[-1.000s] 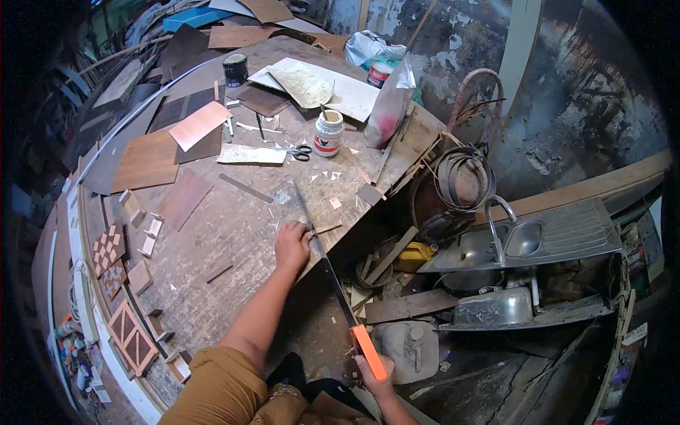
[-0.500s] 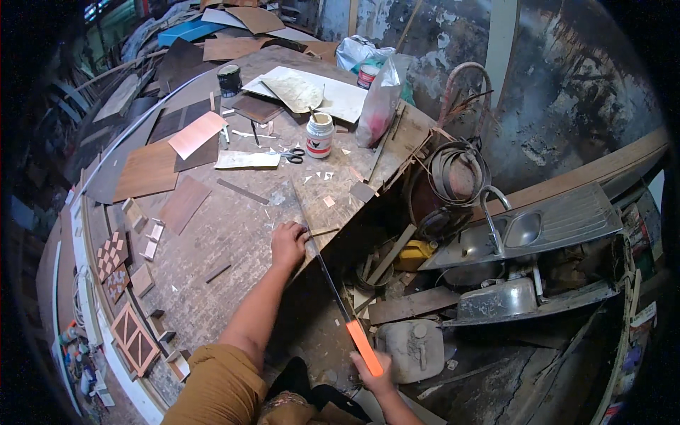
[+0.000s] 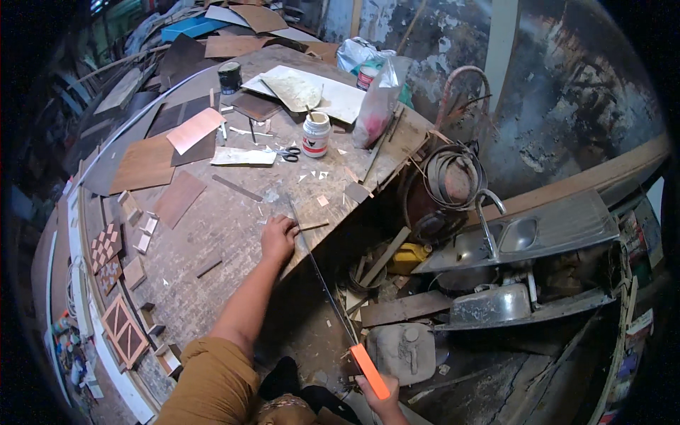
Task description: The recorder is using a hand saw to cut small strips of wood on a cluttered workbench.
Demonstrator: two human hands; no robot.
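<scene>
My right hand (image 3: 382,398) is wrapped round the orange handle of a handsaw (image 3: 370,372), low and off the worktable's front edge. Its long thin blade slants up and left across that edge, with the tip over the tabletop. Beside the blade, my left hand (image 3: 278,237) is closed and pressed down at the table edge. From its fingers a thin wooden strip (image 3: 315,227) sticks out to the right, across the blade. The fingers hide the strip's other end, and I cannot tell how deep the blade sits in it.
On the worktable (image 3: 234,234) lie scissors (image 3: 289,154), a white glue jar (image 3: 316,134), wood sheets (image 3: 142,164) and scraps. Small wooden pieces (image 3: 126,331) line the left side. Below the right edge are a plastic jerrycan (image 3: 402,353) and a steel sink (image 3: 520,234).
The saw has been drawn back toward me, its handle lower than before. My left hand keeps its hold at the table edge. The whole view has shifted slightly.
</scene>
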